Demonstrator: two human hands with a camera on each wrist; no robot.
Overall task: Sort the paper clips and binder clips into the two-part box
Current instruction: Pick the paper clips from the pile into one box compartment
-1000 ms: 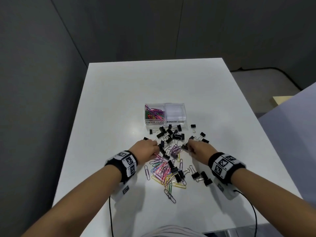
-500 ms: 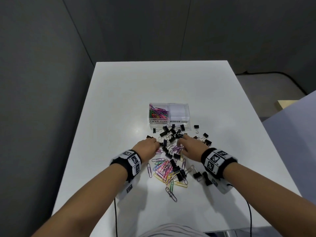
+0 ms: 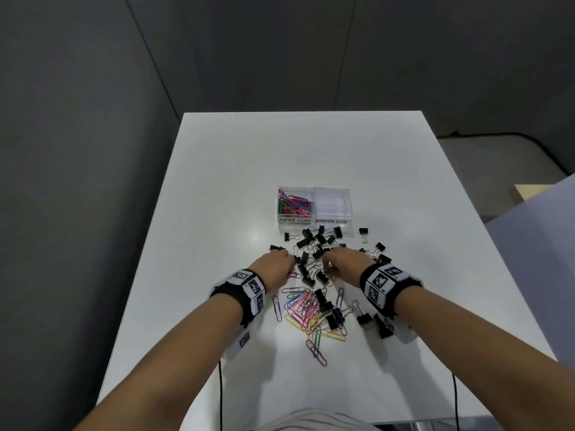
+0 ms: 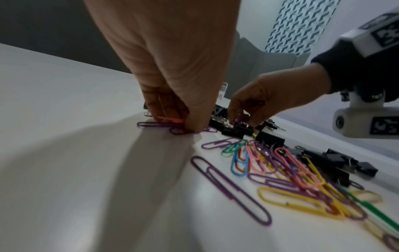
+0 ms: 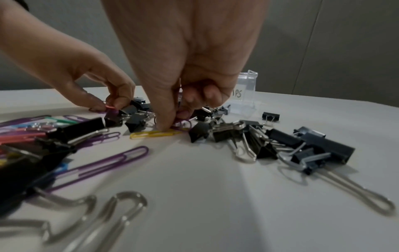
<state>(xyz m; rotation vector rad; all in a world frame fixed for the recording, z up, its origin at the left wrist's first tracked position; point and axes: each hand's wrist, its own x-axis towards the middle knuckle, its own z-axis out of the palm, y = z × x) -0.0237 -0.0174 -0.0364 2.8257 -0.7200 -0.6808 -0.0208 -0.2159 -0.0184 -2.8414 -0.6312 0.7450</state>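
A clear two-part box (image 3: 315, 227) stands mid-table. Its left part, labelled PAPER CLIPS, holds coloured paper clips (image 3: 294, 205); the right part (image 3: 333, 204), labelled BINDER CLIPS, looks empty. Black binder clips (image 3: 314, 247) lie scattered just in front of it, and coloured paper clips (image 3: 306, 309) lie nearer me. My left hand (image 3: 291, 263) pinches an orange paper clip (image 4: 170, 119) low over purple clips (image 4: 155, 124). My right hand (image 3: 329, 265) has its fingers curled round purple paper clips (image 5: 182, 120), its thumb down on a yellow clip (image 5: 154, 133).
More binder clips (image 3: 368, 320) lie under my right wrist, and one stands apart at the right (image 3: 363, 232). The white table (image 3: 295, 150) stretches bare beyond the box. Dark walls stand to the left and behind. Cables hang off the near edge.
My right hand has moved left into the middle of the pile and closed on purple paper clips. The left hand has stayed at the pile's left edge.
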